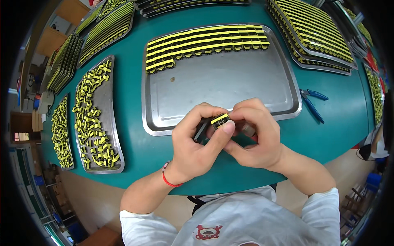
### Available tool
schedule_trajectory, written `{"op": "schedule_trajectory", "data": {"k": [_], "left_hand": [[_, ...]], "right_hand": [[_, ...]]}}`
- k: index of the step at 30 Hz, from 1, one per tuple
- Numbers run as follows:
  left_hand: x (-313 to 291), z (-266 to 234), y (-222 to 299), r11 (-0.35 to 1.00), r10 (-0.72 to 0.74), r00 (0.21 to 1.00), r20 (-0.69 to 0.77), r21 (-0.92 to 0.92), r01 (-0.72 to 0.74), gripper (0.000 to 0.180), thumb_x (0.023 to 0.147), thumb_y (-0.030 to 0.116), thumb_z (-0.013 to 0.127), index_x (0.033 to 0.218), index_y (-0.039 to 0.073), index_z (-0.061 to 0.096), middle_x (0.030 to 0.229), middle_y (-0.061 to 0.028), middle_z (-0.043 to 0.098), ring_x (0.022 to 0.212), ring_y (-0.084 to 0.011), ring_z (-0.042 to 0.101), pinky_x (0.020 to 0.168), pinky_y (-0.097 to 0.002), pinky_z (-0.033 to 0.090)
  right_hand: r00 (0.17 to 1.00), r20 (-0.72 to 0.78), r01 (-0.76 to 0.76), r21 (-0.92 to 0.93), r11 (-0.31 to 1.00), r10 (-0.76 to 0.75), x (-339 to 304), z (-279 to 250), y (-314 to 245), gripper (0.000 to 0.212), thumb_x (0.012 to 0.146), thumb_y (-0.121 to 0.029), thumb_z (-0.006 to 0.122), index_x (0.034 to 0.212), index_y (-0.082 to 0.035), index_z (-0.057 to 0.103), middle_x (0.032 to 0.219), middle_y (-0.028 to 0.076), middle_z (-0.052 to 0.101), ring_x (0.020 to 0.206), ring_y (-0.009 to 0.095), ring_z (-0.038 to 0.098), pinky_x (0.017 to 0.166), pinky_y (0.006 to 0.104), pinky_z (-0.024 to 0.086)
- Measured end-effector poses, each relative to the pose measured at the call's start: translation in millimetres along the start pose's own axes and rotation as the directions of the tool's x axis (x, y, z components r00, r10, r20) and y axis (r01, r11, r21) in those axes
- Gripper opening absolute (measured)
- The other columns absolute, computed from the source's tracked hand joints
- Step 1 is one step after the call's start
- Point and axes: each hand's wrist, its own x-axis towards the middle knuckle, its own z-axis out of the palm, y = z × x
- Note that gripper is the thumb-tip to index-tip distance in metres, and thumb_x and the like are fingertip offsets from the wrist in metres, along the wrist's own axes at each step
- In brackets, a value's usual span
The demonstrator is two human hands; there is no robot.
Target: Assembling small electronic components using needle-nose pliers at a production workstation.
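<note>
My left hand (195, 139) is closed, its thumb and fingertips pinching a small transformer (220, 119) with a black body, yellow tape on top and fine metal pins. A black bar-like piece (201, 130) also sits inside its curled fingers. Pressed close on the other side, my right hand (258, 137) has bent fingers whose tips meet the left ones beside the transformer. What lies between the right fingers is partly hidden. Both hands are over the near edge of a metal tray (230, 90), where similar transformers (205, 41) stand in rows along the far side.
Blue-handled cutters (312, 104) lie right of the tray on the green table (340, 123). Leftward, two trays hold loose transformers (92, 123). Stacked trays of lined-up transformers stand at the far left (106, 35) and far right (314, 30).
</note>
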Motion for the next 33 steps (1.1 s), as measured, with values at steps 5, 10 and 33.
{"op": "schedule_trajectory", "data": {"k": [5, 10, 33], "left_hand": [[-4, 0, -4, 0.992, -0.078, 0.996, 0.048, -0.099, 0.082, 0.022, 0.094, 0.012, 0.063, 0.111, -0.002, 0.060, 0.095, -0.0077, 0.066, 0.076, -0.0084, 0.056, 0.064, -0.0223, 0.044], [6, -9, -10, 0.465, -0.296, 0.942, 0.158, -0.838, 0.286, 0.066, 0.102, 0.051, 0.026, 0.133, -0.001, 0.051, 0.123, -0.0200, 0.058, 0.108, -0.0273, 0.058, 0.097, -0.0426, 0.045], [3, -4, -11, 0.890, -0.091, 0.958, 0.270, -0.410, 0.200, 0.082, 0.099, 0.064, 0.022, 0.136, -0.005, 0.045, 0.134, -0.0280, 0.053, 0.131, -0.0389, 0.049, 0.106, -0.0477, 0.043]], "right_hand": [[0.994, -0.020, 0.101, -0.154, 0.983, -0.105, -1, -3, 1, 0.043, 0.074, 0.004, 0.076, 0.111, 0.002, 0.054, 0.098, 0.014, 0.060, 0.075, 0.015, 0.062, 0.057, 0.0228, 0.049], [0.992, -0.088, -0.079, 0.143, 0.987, 0.092, -7, -1, -6, 0.041, 0.076, -0.004, 0.081, 0.112, 0.003, 0.063, 0.083, 0.011, 0.065, 0.061, 0.011, 0.058, 0.051, 0.0229, 0.045], [0.946, 0.103, -0.313, 0.060, 0.948, 0.306, -9, 5, -14, 0.032, 0.083, -0.008, 0.078, 0.107, 0.007, 0.062, 0.089, 0.011, 0.068, 0.073, 0.016, 0.069, 0.063, 0.0253, 0.055]]}}
